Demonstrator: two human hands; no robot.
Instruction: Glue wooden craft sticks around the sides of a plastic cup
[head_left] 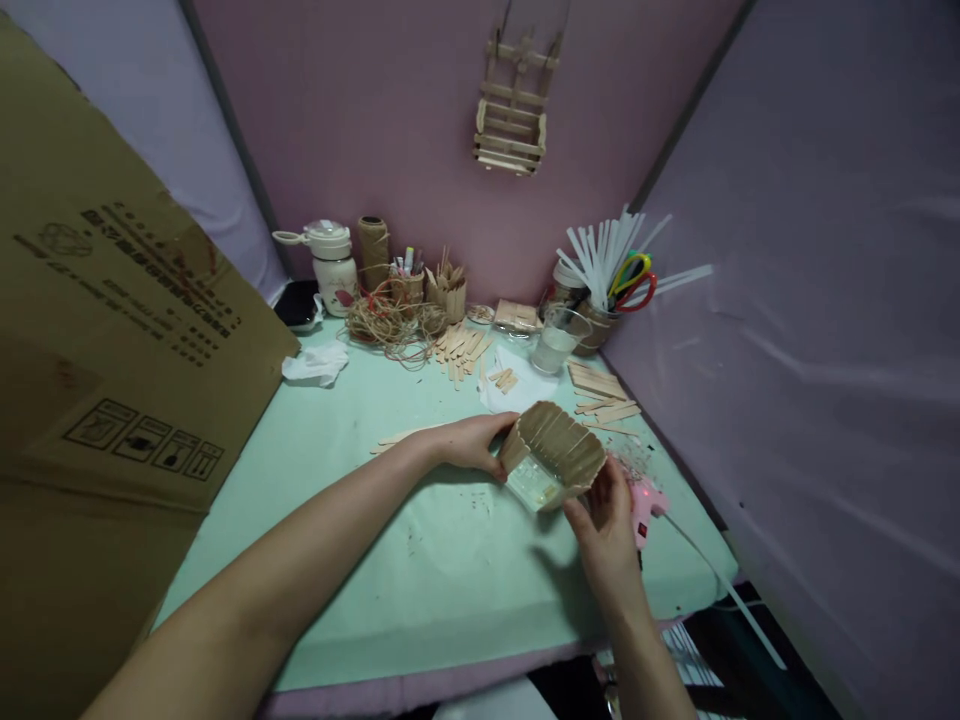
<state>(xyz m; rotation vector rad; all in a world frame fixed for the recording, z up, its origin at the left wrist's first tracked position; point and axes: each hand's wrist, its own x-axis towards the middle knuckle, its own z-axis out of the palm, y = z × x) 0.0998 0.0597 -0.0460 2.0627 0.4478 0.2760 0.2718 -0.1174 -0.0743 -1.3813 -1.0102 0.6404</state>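
Both hands hold a small box made of wooden craft sticks (561, 442), tilted so that I look into it; its base looks pale and see-through. My left hand (480, 443) grips the box's left wall, thumb at the near side and fingers behind. On the right end, my right hand (607, 510) is closed round the wall, with some fingers hidden beneath. A pink glue gun (645, 508) with a small red light lies just right of my right hand. A white glue stick (727, 590) extends from its back past the table edge.
Loose craft sticks (459, 350), tangled twine (390, 325) and a clear cup (556, 340) stand toward the back. White glue sticks and scissors (634, 280) fill a pot at back right. A large cardboard sheet (135, 330) walls the left side. A stick-built swing (514, 120) hangs at the back.
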